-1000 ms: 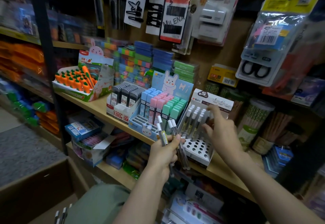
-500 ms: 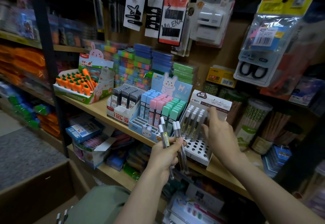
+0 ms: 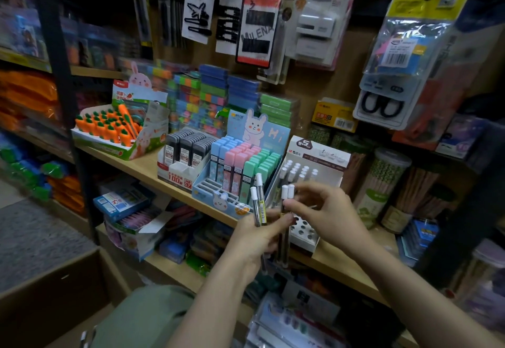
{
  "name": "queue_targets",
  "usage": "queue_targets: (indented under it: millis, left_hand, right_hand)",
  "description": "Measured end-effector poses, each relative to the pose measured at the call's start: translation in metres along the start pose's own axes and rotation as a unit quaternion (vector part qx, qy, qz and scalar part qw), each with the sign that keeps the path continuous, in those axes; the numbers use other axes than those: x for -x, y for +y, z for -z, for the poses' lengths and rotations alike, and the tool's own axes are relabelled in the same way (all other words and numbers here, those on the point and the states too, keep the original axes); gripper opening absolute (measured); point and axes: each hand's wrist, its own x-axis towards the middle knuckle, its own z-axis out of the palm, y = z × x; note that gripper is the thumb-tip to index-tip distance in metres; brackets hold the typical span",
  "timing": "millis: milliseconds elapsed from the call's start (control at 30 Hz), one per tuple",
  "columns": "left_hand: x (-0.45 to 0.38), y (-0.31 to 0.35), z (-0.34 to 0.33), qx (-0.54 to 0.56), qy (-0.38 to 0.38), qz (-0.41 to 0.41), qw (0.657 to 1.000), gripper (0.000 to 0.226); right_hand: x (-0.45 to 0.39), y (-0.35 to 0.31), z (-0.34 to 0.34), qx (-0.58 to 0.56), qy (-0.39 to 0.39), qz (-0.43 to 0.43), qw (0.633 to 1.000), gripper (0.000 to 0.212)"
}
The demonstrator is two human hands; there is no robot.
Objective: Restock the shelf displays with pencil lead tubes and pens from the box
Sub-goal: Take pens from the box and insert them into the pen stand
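Mid-restock: the left hand (image 3: 257, 235) grips a bundle of lead tubes (image 3: 259, 203); the right hand (image 3: 325, 211) pinches one tube (image 3: 285, 197) from it, probably bound for the holed display (image 3: 303, 227) at frame centre.

A stationery shop: wooden shelves (image 3: 142, 166) crowded with retail display boxes (image 3: 314, 203) of lead tubes, carrot erasers (image 3: 109, 126) at 10 o'clock, barcoded blister packs (image 3: 401, 55) on hooks at 2 o'clock.
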Motion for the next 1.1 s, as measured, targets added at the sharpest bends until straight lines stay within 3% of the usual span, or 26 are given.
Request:
queue_targets:
  millis: [133,267,633,900,1100]
  left_hand:
    - [0.0,0.002,0.003,0.041,0.02,-0.01,0.999,0.023]
    - [0.0,0.002,0.005,0.01,0.023,-0.022,0.999,0.021]
    - [-0.003,-0.002,0.003,-0.004,0.008,0.001,1.0,0.019]
    - [-0.002,-0.002,0.004,-0.027,0.027,-0.013,0.999,0.012]
    - [0.0,-0.001,0.005,-0.033,0.03,-0.02,0.999,0.01]
  right_hand:
    - [-0.007,0.004,0.015,-0.061,0.047,-0.004,0.997,0.023]
    - [-0.017,0.011,0.033,-0.024,0.137,0.045,0.989,0.025]
    - [-0.025,0.034,0.017,0.003,0.158,0.053,0.986,0.023]
    - [-0.03,0.032,0.017,0.104,0.107,0.048,0.988,0.025]
    - [-0.024,0.032,0.005,0.152,0.153,0.073,0.974,0.024]
